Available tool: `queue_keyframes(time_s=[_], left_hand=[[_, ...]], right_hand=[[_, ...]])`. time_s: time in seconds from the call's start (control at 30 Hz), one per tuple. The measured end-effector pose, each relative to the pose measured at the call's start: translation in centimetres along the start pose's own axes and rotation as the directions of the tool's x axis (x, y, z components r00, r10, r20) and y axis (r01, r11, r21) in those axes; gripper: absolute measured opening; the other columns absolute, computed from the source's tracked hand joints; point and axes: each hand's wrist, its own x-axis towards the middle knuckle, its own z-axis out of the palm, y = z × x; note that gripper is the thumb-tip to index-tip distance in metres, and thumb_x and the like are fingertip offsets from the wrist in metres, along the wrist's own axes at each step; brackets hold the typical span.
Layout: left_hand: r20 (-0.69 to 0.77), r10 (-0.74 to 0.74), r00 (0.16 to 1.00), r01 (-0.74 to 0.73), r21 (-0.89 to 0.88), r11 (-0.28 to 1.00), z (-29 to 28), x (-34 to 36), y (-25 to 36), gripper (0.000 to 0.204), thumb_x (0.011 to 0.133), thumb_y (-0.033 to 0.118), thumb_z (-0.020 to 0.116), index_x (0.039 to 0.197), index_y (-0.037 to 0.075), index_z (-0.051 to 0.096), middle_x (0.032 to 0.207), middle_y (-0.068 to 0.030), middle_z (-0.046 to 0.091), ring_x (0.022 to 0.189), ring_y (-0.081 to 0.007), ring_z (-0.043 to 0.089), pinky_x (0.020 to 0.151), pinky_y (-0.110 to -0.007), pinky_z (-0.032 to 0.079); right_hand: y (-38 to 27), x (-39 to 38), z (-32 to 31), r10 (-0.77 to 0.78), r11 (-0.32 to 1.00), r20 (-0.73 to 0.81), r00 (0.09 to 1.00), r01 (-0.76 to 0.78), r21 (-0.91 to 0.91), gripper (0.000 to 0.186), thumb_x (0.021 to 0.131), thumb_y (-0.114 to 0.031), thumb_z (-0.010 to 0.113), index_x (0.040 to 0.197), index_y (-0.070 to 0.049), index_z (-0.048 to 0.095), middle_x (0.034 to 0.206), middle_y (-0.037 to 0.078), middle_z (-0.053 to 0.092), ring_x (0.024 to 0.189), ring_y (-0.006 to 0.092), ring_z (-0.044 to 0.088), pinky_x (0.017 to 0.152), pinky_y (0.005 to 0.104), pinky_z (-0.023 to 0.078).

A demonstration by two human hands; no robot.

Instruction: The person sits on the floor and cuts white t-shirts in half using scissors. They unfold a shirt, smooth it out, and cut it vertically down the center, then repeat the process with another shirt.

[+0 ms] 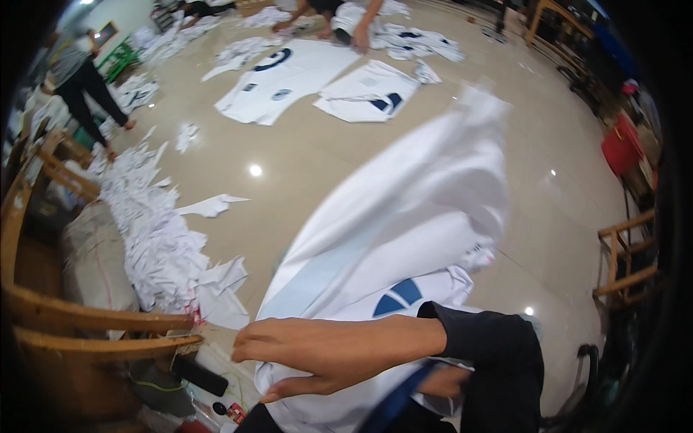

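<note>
A large piece of white cloth [404,195] with a pale blue band billows up in front of me, its far end smeared by motion. Under it lies more white fabric with a dark blue segmented print [398,297]. My right hand [303,355] reaches across to the left over the cloth's near edge, back upward, thumb spread apart from the fingers; no firm grip shows. Beneath my right forearm, part of my left hand [442,379] appears beside white fabric and a dark blue strip [393,404]; its fingers are hidden.
A heap of white scraps [155,238] lies left, beside a wooden frame [101,317] and a phone [198,375]. Printed white panels [289,79] lie ahead near another person's hand [359,36]. Someone stands far left [79,72]. A red bucket [622,144] and wooden stool [626,252] stand right.
</note>
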Motion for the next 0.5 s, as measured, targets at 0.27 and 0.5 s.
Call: queue_keyframes(time_s=[0.27, 0.5], left_hand=[[-0.13, -0.21, 0.969, 0.206, -0.05, 0.977, -3.6, -5.9, -2.8, 0.04, 0.092, 0.025, 0.067, 0.122, -0.001, 0.058, 0.118, -0.0212, 0.061, 0.115, -0.0361, 0.057, 0.098, -0.041, 0.044], [-0.433, -0.061, 0.899, 0.189, 0.259, 0.947, -9.6, -3.0, 0.0, 0.059, 0.084, 0.029, 0.073, 0.131, 0.001, 0.051, 0.135, -0.0192, 0.053, 0.128, -0.0367, 0.048, 0.106, -0.046, 0.037]], right_hand=[[1.0, -20.5, 0.6, 0.616, 0.703, -0.402, 0.678, -0.703, -0.109, 0.06, 0.088, -0.029, 0.071, 0.137, -0.001, 0.049, 0.131, 0.019, 0.056, 0.122, 0.0324, 0.055, 0.103, 0.0405, 0.043], [3.4, -21.6, 14.9, 0.636, 0.236, -0.742, 0.212, -0.969, -0.075, 0.055, 0.081, -0.031, 0.077, 0.122, -0.001, 0.059, 0.113, 0.015, 0.063, 0.098, 0.0343, 0.061, 0.081, 0.0407, 0.048]])
